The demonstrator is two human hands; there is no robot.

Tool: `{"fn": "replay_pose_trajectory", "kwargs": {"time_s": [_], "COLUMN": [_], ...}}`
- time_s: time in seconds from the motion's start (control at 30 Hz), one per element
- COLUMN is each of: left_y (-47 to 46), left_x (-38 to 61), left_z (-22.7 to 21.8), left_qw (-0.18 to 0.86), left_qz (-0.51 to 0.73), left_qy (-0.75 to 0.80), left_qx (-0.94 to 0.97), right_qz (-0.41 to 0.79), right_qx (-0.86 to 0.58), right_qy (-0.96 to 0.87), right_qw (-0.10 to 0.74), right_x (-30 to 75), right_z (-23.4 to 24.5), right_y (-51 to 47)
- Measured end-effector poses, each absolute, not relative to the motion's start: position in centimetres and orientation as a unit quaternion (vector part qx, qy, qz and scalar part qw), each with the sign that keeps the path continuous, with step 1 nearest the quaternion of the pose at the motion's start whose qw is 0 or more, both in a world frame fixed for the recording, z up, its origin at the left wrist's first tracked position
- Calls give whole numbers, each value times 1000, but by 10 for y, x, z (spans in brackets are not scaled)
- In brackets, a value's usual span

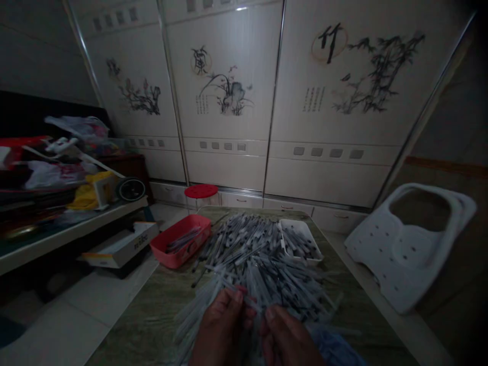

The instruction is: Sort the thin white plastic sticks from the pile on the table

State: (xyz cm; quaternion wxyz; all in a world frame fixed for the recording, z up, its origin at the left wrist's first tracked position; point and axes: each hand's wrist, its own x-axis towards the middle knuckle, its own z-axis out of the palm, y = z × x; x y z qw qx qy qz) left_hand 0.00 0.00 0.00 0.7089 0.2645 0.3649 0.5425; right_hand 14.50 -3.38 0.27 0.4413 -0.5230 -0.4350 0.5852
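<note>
My left hand (224,323) is closed, its thumb and fingers pinching a translucent pen barrel (249,301). To its right, my right hand (284,333) is also closed, with thumb and fingertips at the barrel's other end; whether a smaller part sits in that pinch is hidden. Beneath and around both hands lies a loose heap of clear pen barrels (198,310), with some thin dark refills among them. Farther back spreads a pile of pens with dark ends (244,231).
On the table (141,320), a red plastic basket (183,262) with thin sticks stands left, a white tray (314,260) of pens right. Blue cloth (335,348) lies near my right hand. A white plastic chair (404,254), red stool (201,191) and cluttered bench (76,229) surround the table.
</note>
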Motion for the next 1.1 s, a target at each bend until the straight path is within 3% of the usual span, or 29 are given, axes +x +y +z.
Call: {"fn": "replay_pose_trajectory", "kwargs": {"time_s": [0.2,0.37,0.53,0.7,0.87,1.0,1.1], "left_y": [-2,-3,-2,-1,-1,-1,0], "left_x": [0,-1,1,2,1,0,-1], "left_z": [4,3,3,1,4,5,4], "left_qw": [714,705,704,721,695,709,698], "left_qz": [549,554,554,542,556,534,538], "left_qy": [355,349,356,345,364,357,370], "left_qx": [251,272,266,261,275,291,294], "right_qz": [445,553,507,587,499,550,517], "right_qx": [-552,-533,-539,-531,-546,-552,-549], "right_qy": [-517,-457,-471,-404,-455,-421,-446], "right_qw": [479,449,480,459,496,464,482], "right_x": [146,145,145,142,143,141,140], "right_z": [-2,-10,-12,-10,-8,-6,-7], "right_y": [-33,-31,-29,-29,-30,-30,-30]}}
